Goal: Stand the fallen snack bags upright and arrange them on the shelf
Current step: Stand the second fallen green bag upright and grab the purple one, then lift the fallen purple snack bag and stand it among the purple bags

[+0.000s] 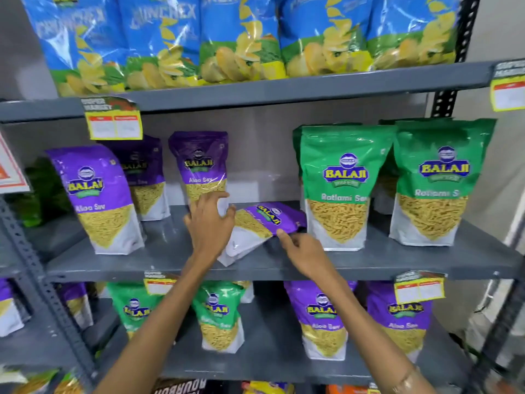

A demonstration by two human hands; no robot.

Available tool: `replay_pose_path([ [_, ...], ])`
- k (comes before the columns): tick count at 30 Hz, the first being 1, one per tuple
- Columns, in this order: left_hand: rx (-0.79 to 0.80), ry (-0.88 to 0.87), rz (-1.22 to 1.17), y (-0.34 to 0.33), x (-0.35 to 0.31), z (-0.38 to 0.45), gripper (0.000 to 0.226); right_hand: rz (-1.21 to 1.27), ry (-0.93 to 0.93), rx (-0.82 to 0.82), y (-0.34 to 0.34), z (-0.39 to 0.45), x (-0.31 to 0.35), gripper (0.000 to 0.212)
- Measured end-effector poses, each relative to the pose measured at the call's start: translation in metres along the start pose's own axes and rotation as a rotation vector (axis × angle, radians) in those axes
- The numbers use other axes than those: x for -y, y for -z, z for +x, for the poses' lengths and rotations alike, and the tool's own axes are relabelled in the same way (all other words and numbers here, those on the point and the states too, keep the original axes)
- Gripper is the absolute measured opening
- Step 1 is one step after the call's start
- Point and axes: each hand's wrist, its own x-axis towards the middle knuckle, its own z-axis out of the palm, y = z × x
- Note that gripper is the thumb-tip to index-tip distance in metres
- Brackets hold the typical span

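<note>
A purple Aloo Sev bag (262, 226) lies fallen on the middle grey shelf (397, 261), its top pointing right. My left hand (208, 223) is at its left edge with fingers spread, just in front of an upright purple bag (203, 166). My right hand (301, 248) touches the fallen bag's lower right edge with a fingertip. Two more purple bags stand at the left, one in front (98, 199) and one behind (146, 177). Two green Ratlami Sev bags stand at the right, one nearer the middle (339, 189) and one further right (437, 183).
Blue chip bags (238, 38) fill the shelf above. The shelf below holds green bags (218, 314) and purple bags (321, 319). Yellow price tags (113, 123) hang from the shelf edges. A perforated metal upright (42, 280) runs at the left.
</note>
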Motion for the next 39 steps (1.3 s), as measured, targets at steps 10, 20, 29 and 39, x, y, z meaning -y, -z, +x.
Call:
replay_pose_path([
  [10, 0.986, 0.713, -0.419, 0.007, 0.077, 0.072, 0.038, -0.233, -0.415, 0.119, -0.060, 0.034, 0.049, 0.103],
  [20, 1.212, 0.573, -0.733, 0.015, 0.088, 0.050, 0.010, 0.153, -0.225, 0.071, -0.085, 0.046, 0.007, 0.057],
  [29, 0.451, 0.272, -1.000, 0.041, 0.082, -0.050, 0.079, 0.671, 0.085, -0.294, -0.090, -0.045, 0.102, 0.036],
  [39, 0.299, -0.038, -1.169, 0.129, 0.057, -0.079, 0.089, 0.785, 0.455, -0.383, -0.060, -0.113, 0.152, 0.045],
])
